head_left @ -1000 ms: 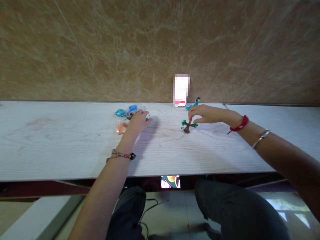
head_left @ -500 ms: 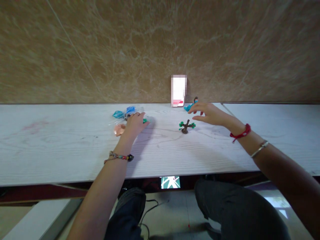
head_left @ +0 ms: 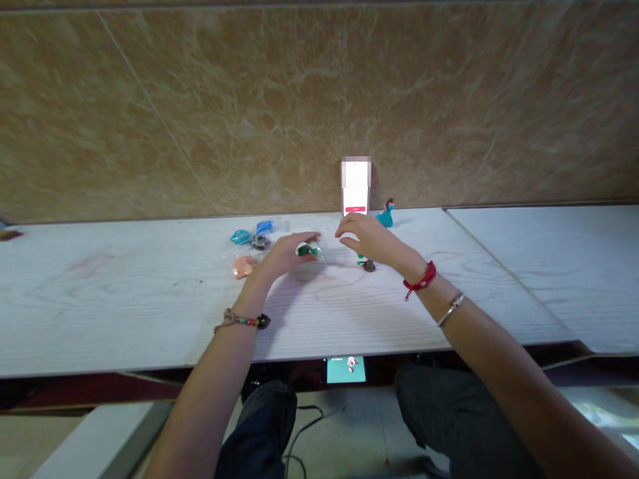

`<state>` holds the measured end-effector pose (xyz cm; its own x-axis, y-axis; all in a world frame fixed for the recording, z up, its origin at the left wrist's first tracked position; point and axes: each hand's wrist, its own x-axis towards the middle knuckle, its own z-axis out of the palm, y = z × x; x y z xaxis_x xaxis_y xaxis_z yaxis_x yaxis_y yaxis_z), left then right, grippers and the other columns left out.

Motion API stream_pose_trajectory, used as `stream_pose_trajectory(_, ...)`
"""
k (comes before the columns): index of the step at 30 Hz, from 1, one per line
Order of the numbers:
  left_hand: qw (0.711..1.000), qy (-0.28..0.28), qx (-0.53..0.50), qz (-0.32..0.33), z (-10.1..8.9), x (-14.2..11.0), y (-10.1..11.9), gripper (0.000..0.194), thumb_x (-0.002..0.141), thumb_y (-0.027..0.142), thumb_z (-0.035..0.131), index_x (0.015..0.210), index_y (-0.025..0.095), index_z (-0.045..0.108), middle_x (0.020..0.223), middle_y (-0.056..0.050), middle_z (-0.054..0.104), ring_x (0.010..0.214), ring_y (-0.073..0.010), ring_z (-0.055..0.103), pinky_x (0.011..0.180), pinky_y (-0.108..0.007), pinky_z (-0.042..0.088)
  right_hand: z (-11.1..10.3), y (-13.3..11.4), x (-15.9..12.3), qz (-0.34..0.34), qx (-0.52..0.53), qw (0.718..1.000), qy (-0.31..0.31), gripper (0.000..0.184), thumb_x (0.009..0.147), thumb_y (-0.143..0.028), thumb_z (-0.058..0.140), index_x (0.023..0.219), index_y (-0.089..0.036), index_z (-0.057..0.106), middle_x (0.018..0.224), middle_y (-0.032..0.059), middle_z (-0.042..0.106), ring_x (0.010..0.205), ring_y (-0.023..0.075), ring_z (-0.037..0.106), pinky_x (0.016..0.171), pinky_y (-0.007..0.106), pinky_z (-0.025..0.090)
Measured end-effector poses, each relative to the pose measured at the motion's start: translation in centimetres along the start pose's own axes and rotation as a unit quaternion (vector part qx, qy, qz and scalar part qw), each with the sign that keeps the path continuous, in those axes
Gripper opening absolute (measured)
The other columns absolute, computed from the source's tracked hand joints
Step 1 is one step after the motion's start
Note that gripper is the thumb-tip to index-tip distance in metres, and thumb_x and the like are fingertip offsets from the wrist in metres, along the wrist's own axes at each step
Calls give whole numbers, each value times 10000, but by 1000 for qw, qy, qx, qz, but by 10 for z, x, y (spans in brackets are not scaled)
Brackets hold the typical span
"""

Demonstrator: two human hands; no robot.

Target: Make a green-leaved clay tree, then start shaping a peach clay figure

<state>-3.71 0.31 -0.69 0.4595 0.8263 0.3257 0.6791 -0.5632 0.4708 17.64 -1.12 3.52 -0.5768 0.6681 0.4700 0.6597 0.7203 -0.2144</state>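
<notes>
- Green bag (head_left: 307,251): left of the phone (head_left: 356,191) and nearer the body, between the left hand's (head_left: 285,256) thumb and fingers; probably light, soft, slippery, best pinched at its loose edge.
- Right hand (head_left: 370,238): fingers apart, seemingly unloaded, just below the phone, partly hiding the tree (head_left: 369,266).
- Figure (head_left: 386,216): right of the phone.
- Other bags (head_left: 244,266): left of the phone, beyond the green one.

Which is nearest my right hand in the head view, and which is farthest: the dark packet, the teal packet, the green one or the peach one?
From your right hand:
1. Green packet, at your left hand's fingers.
2. Dark packet, beyond that hand, to its left.
3. Teal packet and peach packet, far left: too close to call.
</notes>
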Motion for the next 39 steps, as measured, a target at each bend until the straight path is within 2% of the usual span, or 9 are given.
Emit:
stream_pose_trajectory(3, 995, -36, -87, -16, 2, -1, 8, 522, 690, 291, 593, 1186, 170, 485, 1107, -85, 608, 880, -162, 592, 806, -320, 463, 11, -1, 2, -6, 3, 1000, -9, 159, 774, -141, 523, 819, -146, 676, 914, 80, 632, 862, 160, 556, 798, 306, 415)
stream_pose_trajectory(5, 992, -34, -118, -34, 4, -1, 9, 534, 686, 280, 596, 1195, 171, 477, 1099, -88, 609, 816, -148, 599, 758, -308, 479, 15, -1, 3, -9, 28, 1000, 2, 148, 774, -159, 537, 802, -141, 681, 897, 80, 634, 835, 152, 562, 786, 296, 422)
stream_pose_trajectory(12, 982, 19, -183, -31, 8, 0, 9, 555, 679, 303, 624, 1206, 210, 474, 1194, -102, 550, 1017, -191, 543, 840, -340, 454, 19, -3, 3, -12, 73, 994, 76, 117, 762, -174, 558, 766, -159, 674, 861, 58, 615, 808, 141, 561, 767, 288, 436)
stream_pose_trajectory(17, 972, 50, -228, -19, 13, 2, 16, 522, 665, 227, 631, 1171, 202, 503, 1184, -102, 545, 951, -170, 565, 809, -321, 479, 17, 5, 2, 27, 76, 991, 107, 130, 711, -144, 610, 808, -157, 695, 981, 89, 592, 881, 166, 560, 815, 332, 435)
stream_pose_trajectory(24, 930, 59, -363, 8, 9, 1, 25, 556, 636, 171, 665, 1163, 230, 497, 1184, -95, 522, 934, -165, 572, 791, -302, 491, 6, 19, -1, 40, 108, 992, 54, 172, 650, -201, 690, 820, -221, 708, 1045, 65, 589, 930, 192, 557, 851, 378, 431)
stream_pose_trajectory(27, 912, 100, -398, -6, 8, 2, 28, 556, 618, 162, 678, 1143, 228, 506, 1108, -71, 554, 892, -152, 583, 790, -307, 497, 5, 18, -1, 41, 109, 992, 45, 178, 665, -214, 683, 841, -215, 708, 1080, 73, 578, 953, 197, 556, 863, 373, 427)
stream_pose_trajectory(32, 899, 189, -393, -38, 15, 6, 34, 409, 605, 188, 685, 998, 174, 576, 877, -24, 593, 792, -124, 591, 753, -292, 508, 8, 14, 1, 43, 112, 988, 93, 132, 749, -215, 600, 822, -212, 710, 1068, 64, 581, 867, 168, 580, 810, 359, 446)
stream_pose_trajectory(35, 893, 233, -383, -36, 18, 8, 40, 351, 595, 192, 688, 931, 167, 591, 853, -19, 598, 781, -125, 595, 747, -290, 508, 8, 10, 2, 19, 119, 986, 113, 107, 727, -218, 625, 792, -201, 708, 1023, 56, 580, 823, 146, 564, 789, 337, 446)
stream_pose_trajectory(39, 866, 329, -377, -27, 21, 7, 48, 305, 578, 156, 694, 868, 175, 600, 814, 0, 595, 763, -109, 593, 718, -249, 507, 8, 5, 2, -29, 130, 980, 148, 173, 690, -233, 663, 859, -212, 692, 1014, 42, 541, 764, 117, 517, 764, 314, 447)
